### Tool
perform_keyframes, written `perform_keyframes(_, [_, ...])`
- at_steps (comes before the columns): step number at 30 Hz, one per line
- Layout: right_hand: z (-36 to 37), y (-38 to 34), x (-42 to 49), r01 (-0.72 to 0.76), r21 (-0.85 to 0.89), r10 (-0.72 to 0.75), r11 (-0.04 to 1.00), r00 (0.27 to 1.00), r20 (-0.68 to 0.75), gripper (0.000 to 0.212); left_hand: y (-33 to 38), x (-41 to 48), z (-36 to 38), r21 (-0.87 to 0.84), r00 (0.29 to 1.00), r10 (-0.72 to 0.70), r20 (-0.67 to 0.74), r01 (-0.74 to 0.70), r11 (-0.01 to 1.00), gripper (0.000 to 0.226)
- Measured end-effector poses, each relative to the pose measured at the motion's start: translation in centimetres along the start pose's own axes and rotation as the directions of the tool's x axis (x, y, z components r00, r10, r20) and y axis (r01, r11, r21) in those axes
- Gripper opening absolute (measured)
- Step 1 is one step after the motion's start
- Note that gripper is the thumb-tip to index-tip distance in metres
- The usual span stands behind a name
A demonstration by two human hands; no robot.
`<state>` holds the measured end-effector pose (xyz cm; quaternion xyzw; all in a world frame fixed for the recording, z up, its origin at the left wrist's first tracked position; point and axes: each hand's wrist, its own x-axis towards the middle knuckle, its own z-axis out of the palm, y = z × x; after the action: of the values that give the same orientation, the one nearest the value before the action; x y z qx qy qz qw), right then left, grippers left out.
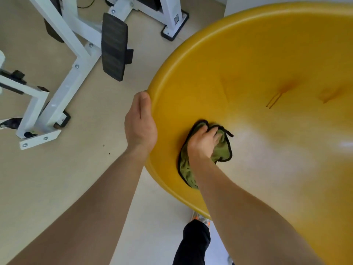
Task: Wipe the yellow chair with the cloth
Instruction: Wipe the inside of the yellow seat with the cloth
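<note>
Currently we're mid-wipe: left hand clamps the yellow chair at its near-left rim, right hand fingers curled shut on the cloth pressed inside that rim, so next we likely sweep toward the untouched streaked centre.

Your left hand grips the rim of the yellow chair, thumb on the outer edge. Your right hand presses a bunched green cloth with black trim against the shell's inner wall, near that rim. White metal frame stands on the beige floor, well apart.
</note>
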<state>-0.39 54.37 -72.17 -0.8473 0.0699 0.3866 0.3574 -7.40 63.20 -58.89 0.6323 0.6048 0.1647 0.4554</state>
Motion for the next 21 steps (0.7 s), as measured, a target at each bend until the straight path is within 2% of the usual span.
perform_keyframes(1, [0.2,-3.7,-0.3,0.052,0.144,-0.051,0.988,0.999,-0.009,0.058,-0.1,0.1,-0.1,0.006,1.000,-0.001,0.004,0.001,1.000,0.027])
perform_keyframes(3, [0.1,-10.9,-1.1,0.285,0.305,-0.269,0.909,0.959,-0.094,0.056,-0.4,0.3,-0.1,0.028,1.000,0.003,-0.011,-0.003,1.000,0.026])
perform_keyframes(5, [-0.1,-13.9,-1.6,0.503,0.287,-0.457,0.815,0.863,-0.217,0.058,-0.7,0.4,-0.2,0.062,0.999,0.029,-0.034,-0.027,0.998,0.026])
perform_keyframes(6, [-0.3,-13.2,-1.3,0.605,0.213,-0.561,0.767,0.794,-0.234,0.059,-0.9,0.5,-0.2,0.082,0.998,0.052,-0.043,-0.049,0.995,0.027])
perform_keyframes(7, [-0.3,-10.9,-0.6,0.668,0.091,-0.645,0.738,0.739,-0.194,0.061,-1.1,0.6,-0.1,0.088,0.996,0.072,-0.054,-0.067,0.994,0.030])
perform_keyframes(8, [-0.3,-7.6,0.3,0.674,-0.068,-0.677,0.736,0.728,-0.112,0.063,-1.2,0.7,-0.1,0.098,0.992,0.096,-0.080,-0.088,0.991,0.037])
perform_keyframes(9, [-0.5,-3.6,1.3,0.609,-0.248,-0.633,0.754,0.774,-0.024,0.065,-1.3,0.8,0.1,0.128,0.983,0.134,-0.124,-0.118,0.985,0.043])
perform_keyframes(11, [-1.6,5.1,2.4,0.395,-0.541,-0.397,0.743,0.910,0.119,0.066,-1.4,0.1,0.6,0.266,0.923,0.309,-0.229,-0.246,0.932,0.043])
perform_keyframes(12, [-2.7,8.9,1.9,0.357,-0.630,-0.334,0.690,0.929,0.162,0.066,-1.3,-0.8,1.2,0.350,0.870,0.431,-0.238,-0.337,0.874,0.043])
perform_keyframes(14, [-5.0,14.8,-0.4,0.390,-0.712,-0.340,0.585,0.914,0.221,0.060,-1.5,-3.2,3.1,0.450,0.771,0.616,-0.160,-0.498,0.741,0.048])
perform_keyframes(15, [-5.9,16.8,-1.3,0.398,-0.735,-0.331,0.550,0.911,0.246,0.057,-1.6,-4.3,4.2,0.467,0.745,0.659,-0.101,-0.550,0.693,0.046])
perform_keyframes(17, [-7.3,18.5,-1.7,0.387,-0.780,-0.318,0.491,0.914,0.252,0.048,-1.7,-5.7,6.2,0.499,0.737,0.675,0.043,-0.601,0.624,0.038])
perform_keyframes(19, [-8.4,16.4,-0.3,0.373,-0.755,-0.325,0.538,0.919,0.222,0.041,-1.6,-5.5,7.8,0.556,0.756,0.620,0.212,-0.615,0.560,0.034])
perform_keyframes(21, [-9.8,12.1,2.5,0.346,-0.640,-0.408,0.686,0.911,0.055,0.039,-0.8,-4.1,9.3,0.618,0.765,0.547,0.339,-0.620,0.483,0.034])
